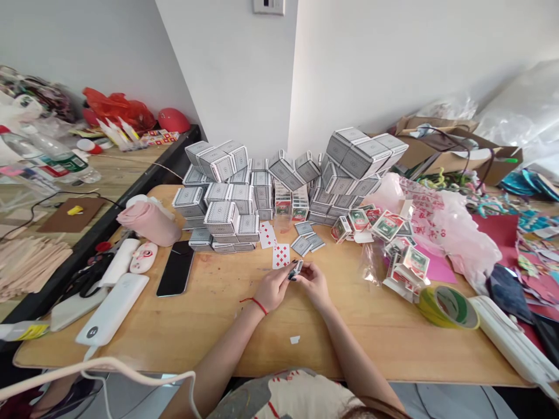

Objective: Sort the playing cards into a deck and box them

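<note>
Both my hands meet over the middle of the wooden table [209, 326]. My left hand [273, 288], with a red string round the wrist, and my right hand [312, 279] are closed together on a small deck of cards [296, 268]. Just beyond them a face-up card with red diamonds [280, 255] lies flat, and another face-up card [266, 234] lies farther back. Several loose small grey card packs [308, 242] lie nearby. Stacks of grey patterned card boxes [222, 201] fill the back of the table.
A black phone [176, 268], a white power bank [112, 308] and a pink roll [148, 222] lie left. Red-green card boxes [402, 256], a pink plastic bag [449, 227] and a yellow tape roll [445, 306] lie right. A cardboard box [454, 154] stands behind.
</note>
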### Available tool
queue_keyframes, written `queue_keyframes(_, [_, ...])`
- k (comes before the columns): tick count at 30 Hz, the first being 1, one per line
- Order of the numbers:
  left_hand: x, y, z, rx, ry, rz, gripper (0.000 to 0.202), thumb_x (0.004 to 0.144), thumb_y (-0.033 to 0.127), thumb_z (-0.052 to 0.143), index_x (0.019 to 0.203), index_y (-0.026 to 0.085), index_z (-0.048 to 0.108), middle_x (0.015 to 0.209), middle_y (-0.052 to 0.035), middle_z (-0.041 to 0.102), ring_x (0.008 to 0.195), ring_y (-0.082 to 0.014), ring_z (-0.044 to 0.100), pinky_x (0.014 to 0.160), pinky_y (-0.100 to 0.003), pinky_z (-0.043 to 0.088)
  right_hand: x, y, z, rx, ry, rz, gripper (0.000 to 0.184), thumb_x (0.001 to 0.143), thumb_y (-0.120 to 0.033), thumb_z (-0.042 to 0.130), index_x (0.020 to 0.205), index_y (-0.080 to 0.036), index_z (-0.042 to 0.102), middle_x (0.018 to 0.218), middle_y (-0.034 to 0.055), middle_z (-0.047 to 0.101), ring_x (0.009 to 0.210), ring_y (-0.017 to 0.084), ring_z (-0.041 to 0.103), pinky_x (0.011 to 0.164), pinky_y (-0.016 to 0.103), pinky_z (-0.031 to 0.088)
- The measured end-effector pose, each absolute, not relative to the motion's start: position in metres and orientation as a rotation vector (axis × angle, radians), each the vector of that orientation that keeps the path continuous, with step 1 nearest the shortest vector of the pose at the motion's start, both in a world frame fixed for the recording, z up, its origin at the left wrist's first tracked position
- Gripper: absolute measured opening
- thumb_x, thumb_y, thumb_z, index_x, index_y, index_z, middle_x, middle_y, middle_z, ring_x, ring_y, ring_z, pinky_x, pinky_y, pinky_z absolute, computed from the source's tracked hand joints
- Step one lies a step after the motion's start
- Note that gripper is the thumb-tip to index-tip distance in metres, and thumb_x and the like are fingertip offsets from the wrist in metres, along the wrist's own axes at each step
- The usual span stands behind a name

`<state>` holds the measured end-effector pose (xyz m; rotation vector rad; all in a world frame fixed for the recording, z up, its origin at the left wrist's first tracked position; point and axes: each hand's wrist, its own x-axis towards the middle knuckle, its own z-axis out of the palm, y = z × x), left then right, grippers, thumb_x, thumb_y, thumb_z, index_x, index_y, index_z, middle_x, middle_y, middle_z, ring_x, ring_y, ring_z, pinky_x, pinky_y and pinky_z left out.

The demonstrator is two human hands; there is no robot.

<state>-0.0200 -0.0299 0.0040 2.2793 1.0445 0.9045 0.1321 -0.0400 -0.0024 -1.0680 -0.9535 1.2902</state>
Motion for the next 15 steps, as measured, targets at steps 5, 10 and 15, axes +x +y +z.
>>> queue_keyframes(5, [-0.0195, -0.0309, 0.0018, 2.252, 1.096, 0.928, 0.041, 0.087, 0.019, 0.034, 0.128, 0.022, 0.041, 0.115, -0.0063, 0.060, 0.098, -0.0154, 0.060, 0.085, -0.030, 0.050, 0.1352, -0.0390, -0.0004, -1.120, -0.993, 1.271, 0.036, 0.057, -0.035, 0.075, 0.084, -0.020, 0.057, 0.086, 0.0048, 0.067, 0.081, 0.020, 0.063, 0.077, 0.035, 0.050])
queue_keyframes(10, [-0.0196, -0.0306, -0.0003, 2.242, 1.178, 0.940, 0.035, 0.087, 0.022, 0.036, 0.118, 0.022, 0.052, 0.103, -0.0053, 0.066, 0.088, -0.0151, 0.063, 0.078, -0.028, 0.052, 0.1358, -0.0384, 0.0003, -1.156, -1.019, 1.236, 0.037, 0.059, -0.041, 0.073, 0.083, -0.019, 0.057, 0.083, 0.0052, 0.067, 0.078, 0.020, 0.063, 0.074, 0.035, 0.050])
queue_keyframes(15, [-0.0186, -0.0311, 0.0034, 2.256, 1.227, 0.975, 0.030, 0.086, 0.023, 0.039, 0.107, 0.020, 0.059, 0.094, -0.0051, 0.068, 0.082, -0.0154, 0.064, 0.074, -0.027, 0.052, 0.1341, -0.0378, -0.0012, -1.232, -1.037, 1.176, 0.035, 0.058, -0.038, 0.074, 0.080, -0.019, 0.056, 0.077, 0.0043, 0.066, 0.073, 0.019, 0.062, 0.069, 0.033, 0.050])
